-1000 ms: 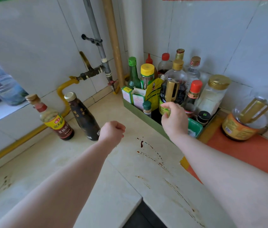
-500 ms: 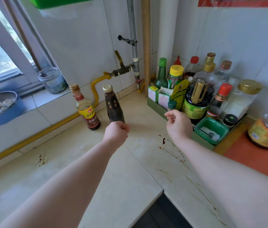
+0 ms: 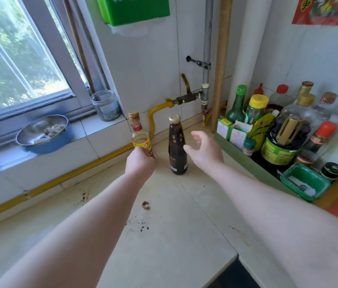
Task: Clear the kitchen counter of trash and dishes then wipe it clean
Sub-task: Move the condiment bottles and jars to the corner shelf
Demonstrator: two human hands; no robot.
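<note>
Your left hand (image 3: pixel 140 163) wraps the yellow-labelled bottle (image 3: pixel 139 135) low on its body, likely to shift it off the stained counter (image 3: pixel 174 242) before wiping. Your right hand (image 3: pixel 205 152), fingers spread and empty, sits just beside the dark bottle (image 3: pixel 176 146), seemingly next. The left hand hides the yellow-labelled bottle's base, so whether it is lifted or standing cannot be told.

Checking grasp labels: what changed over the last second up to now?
The left hand, an empty fist before, moved forward-left and now grips the yellow-label bottle. The right hand left the condiment tray, swung left and opened beside the dark bottle, not gripping it. Both bottles remain upright; the counter is still stained.
</note>
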